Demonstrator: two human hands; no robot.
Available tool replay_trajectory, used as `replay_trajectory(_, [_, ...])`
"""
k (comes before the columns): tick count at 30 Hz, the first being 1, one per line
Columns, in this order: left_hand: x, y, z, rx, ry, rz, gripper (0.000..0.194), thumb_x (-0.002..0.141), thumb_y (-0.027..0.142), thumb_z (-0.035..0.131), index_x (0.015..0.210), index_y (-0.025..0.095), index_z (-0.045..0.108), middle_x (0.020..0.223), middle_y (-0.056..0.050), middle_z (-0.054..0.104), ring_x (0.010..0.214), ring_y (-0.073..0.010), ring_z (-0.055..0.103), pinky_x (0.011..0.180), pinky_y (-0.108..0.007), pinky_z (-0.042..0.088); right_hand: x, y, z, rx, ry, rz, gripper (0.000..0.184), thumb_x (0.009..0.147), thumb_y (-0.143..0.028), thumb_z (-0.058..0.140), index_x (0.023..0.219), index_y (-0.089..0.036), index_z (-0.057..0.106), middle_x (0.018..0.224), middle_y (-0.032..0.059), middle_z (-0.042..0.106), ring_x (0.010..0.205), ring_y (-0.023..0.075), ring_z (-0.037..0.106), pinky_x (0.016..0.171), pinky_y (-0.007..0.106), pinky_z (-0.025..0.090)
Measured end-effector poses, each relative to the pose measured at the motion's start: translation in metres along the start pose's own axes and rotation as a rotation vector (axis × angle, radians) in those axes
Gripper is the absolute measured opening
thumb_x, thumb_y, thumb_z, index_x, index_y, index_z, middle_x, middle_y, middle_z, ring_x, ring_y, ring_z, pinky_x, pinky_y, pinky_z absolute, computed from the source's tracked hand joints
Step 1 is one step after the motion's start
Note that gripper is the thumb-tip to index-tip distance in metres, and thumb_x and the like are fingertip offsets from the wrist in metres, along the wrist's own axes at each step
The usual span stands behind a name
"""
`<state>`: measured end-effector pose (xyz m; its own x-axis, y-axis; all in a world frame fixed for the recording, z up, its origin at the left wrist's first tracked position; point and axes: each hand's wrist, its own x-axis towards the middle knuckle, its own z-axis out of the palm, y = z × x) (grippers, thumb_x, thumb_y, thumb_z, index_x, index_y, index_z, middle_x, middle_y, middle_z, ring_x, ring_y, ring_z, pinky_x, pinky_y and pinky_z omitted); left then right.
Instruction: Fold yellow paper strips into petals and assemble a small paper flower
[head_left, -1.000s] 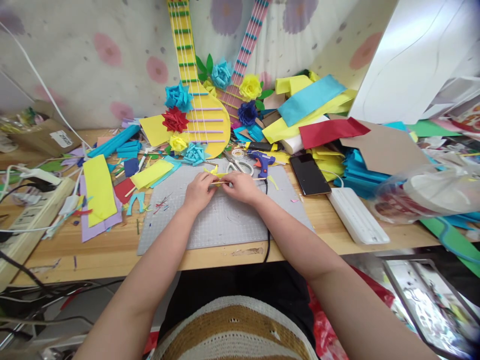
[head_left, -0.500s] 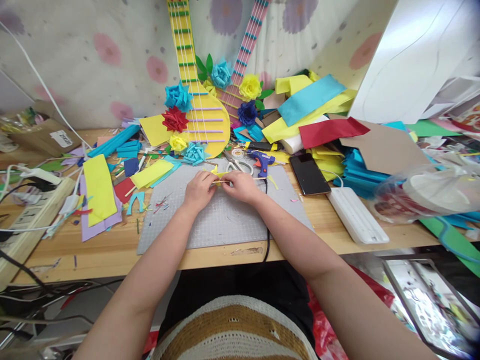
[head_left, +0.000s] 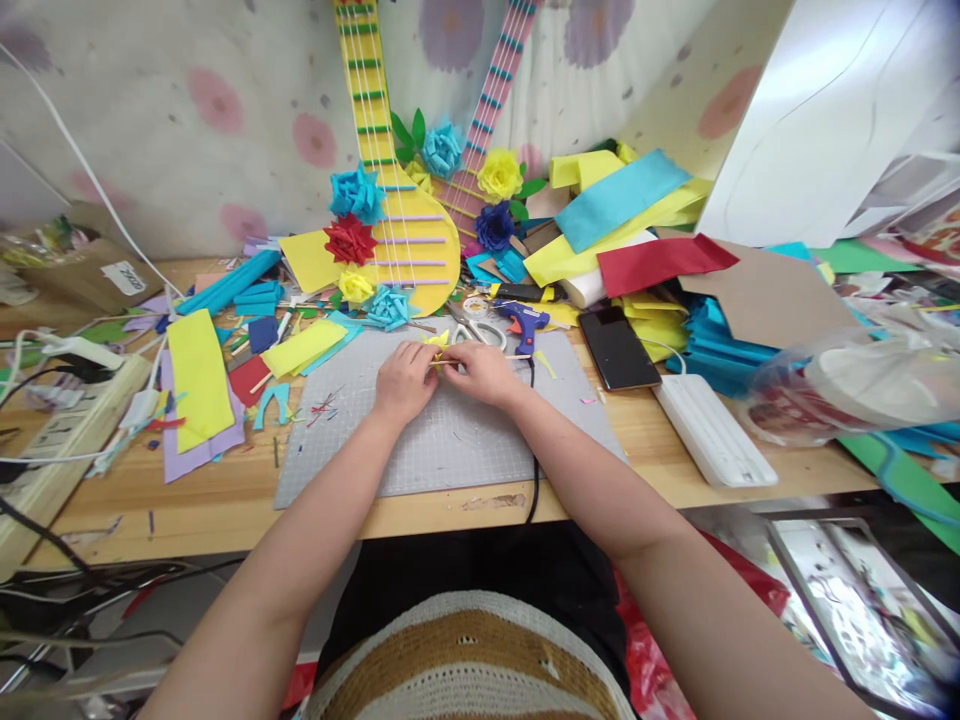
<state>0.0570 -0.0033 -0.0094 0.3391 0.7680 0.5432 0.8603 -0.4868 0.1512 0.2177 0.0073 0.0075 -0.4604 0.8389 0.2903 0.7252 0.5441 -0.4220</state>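
My left hand (head_left: 406, 382) is closed, fingertips pinched on a small piece of yellow paper (head_left: 439, 340) above the cutting mat. My right hand (head_left: 480, 374) meets it from the right, its fingers closed on a thin stick (head_left: 519, 357) whose end pokes out past the knuckles. Between the fingertips the yellow paper touches the stick; how it is folded or wrapped is mostly hidden. Just beyond the hands lie scissors (head_left: 491, 334) with pale handles and a blue glue gun (head_left: 527, 322).
A grey cutting mat (head_left: 450, 450) covers the desk's middle. Behind stands a yellow paper guitar (head_left: 427, 255) with paper flowers. A phone (head_left: 619, 345), white power bank (head_left: 716, 430) and coloured paper lie right; a power strip (head_left: 64, 440) sits left. The glue gun's cord (head_left: 535, 450) crosses the mat.
My left hand has shifted slightly right, closer to my right hand. Less yellow paper shows between the fingers, and more stands up behind them. My right hand stays nearly still.
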Motion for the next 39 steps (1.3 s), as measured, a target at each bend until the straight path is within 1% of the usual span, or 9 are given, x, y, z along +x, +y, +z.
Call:
replay_trajectory(5, [0.0,0.001,0.003,-0.06,0.054,-0.092,0.029,0.072,0.011,0.054,0.099,0.02,0.058,0.088,-0.004,0.065,0.09,-0.0208,0.057,0.077,-0.032,0.046,-0.001,-0.002,-0.003,0.057,0.012,-0.027,0.022,0.078,-0.025,0.049,0.094,-0.021,0.063,0.086,0.0013,0.067,0.081,0.0157,0.057,0.065,0.025,0.033])
replay_trajectory(8, [-0.002,-0.001,0.004,-0.198,0.105,-0.202,0.032,0.07,0.011,0.055,0.101,0.021,0.055,0.087,-0.003,0.064,0.086,-0.0174,0.059,0.075,-0.029,0.048,-0.001,-0.002,-0.003,0.059,0.023,-0.016,0.024,0.076,-0.024,0.052,0.097,-0.02,0.061,0.083,0.0001,0.067,0.079,0.0155,0.057,0.064,0.024,0.033])
replay_trajectory(10, [-0.003,-0.003,0.004,-0.322,0.113,-0.256,0.033,0.07,0.011,0.056,0.101,0.021,0.053,0.089,-0.002,0.062,0.083,-0.0148,0.059,0.072,-0.027,0.05,-0.001,-0.001,-0.002,0.045,0.035,-0.001,0.023,0.077,-0.025,0.052,0.097,-0.02,0.06,0.081,0.0001,0.066,0.078,0.0154,0.057,0.063,0.024,0.032])
replay_trajectory(13, [-0.005,-0.007,0.004,-0.455,0.096,-0.283,0.025,0.071,0.013,0.054,0.094,0.02,0.054,0.092,-0.003,0.061,0.082,-0.0129,0.059,0.071,-0.025,0.051,0.0,-0.001,-0.001,0.029,0.036,0.012,0.021,0.079,-0.028,0.052,0.097,-0.02,0.059,0.079,0.0007,0.066,0.077,0.0152,0.056,0.062,0.024,0.03])
replay_trajectory(16, [-0.005,-0.008,0.004,-0.504,0.085,-0.262,0.018,0.072,0.013,0.052,0.088,0.018,0.057,0.09,-0.004,0.061,0.084,-0.0132,0.058,0.07,-0.025,0.052,0.0,-0.002,-0.001,0.018,0.038,0.025,0.019,0.081,-0.029,0.052,0.096,-0.02,0.06,0.078,0.0008,0.065,0.077,0.0148,0.055,0.061,0.024,0.029])
replay_trajectory(21, [-0.004,-0.007,0.003,-0.525,0.077,-0.262,0.019,0.072,0.013,0.052,0.09,0.018,0.058,0.091,-0.004,0.062,0.083,-0.0129,0.058,0.07,-0.025,0.052,0.0,-0.004,-0.001,-0.005,0.047,0.015,0.02,0.082,-0.033,0.052,0.094,-0.02,0.061,0.076,0.0008,0.065,0.077,0.0148,0.055,0.06,0.025,0.027])
replay_trajectory(32, [-0.005,-0.008,0.005,-0.523,0.08,-0.279,0.02,0.071,0.012,0.053,0.09,0.017,0.058,0.091,-0.004,0.063,0.08,-0.0122,0.059,0.071,-0.025,0.052,-0.001,-0.003,-0.003,0.002,0.054,-0.018,0.018,0.079,-0.027,0.051,0.093,-0.02,0.061,0.078,0.0002,0.065,0.078,0.015,0.055,0.061,0.025,0.029])
replay_trajectory(36, [-0.004,-0.007,0.004,-0.471,0.062,-0.266,0.022,0.071,0.012,0.053,0.091,0.018,0.057,0.091,-0.004,0.062,0.079,-0.0123,0.059,0.07,-0.025,0.052,0.0,-0.004,-0.002,-0.013,0.05,0.018,0.017,0.079,-0.023,0.05,0.092,-0.02,0.062,0.079,0.0012,0.065,0.079,0.0155,0.055,0.062,0.025,0.029])
replay_trajectory(39, [-0.003,-0.005,0.002,-0.37,0.048,-0.206,0.024,0.07,0.01,0.054,0.092,0.019,0.057,0.089,-0.004,0.063,0.084,-0.0147,0.058,0.072,-0.026,0.051,0.001,-0.003,-0.001,-0.023,0.062,0.017,0.017,0.078,-0.022,0.049,0.09,-0.02,0.062,0.082,0.0021,0.066,0.078,0.0156,0.055,0.061,0.025,0.029])
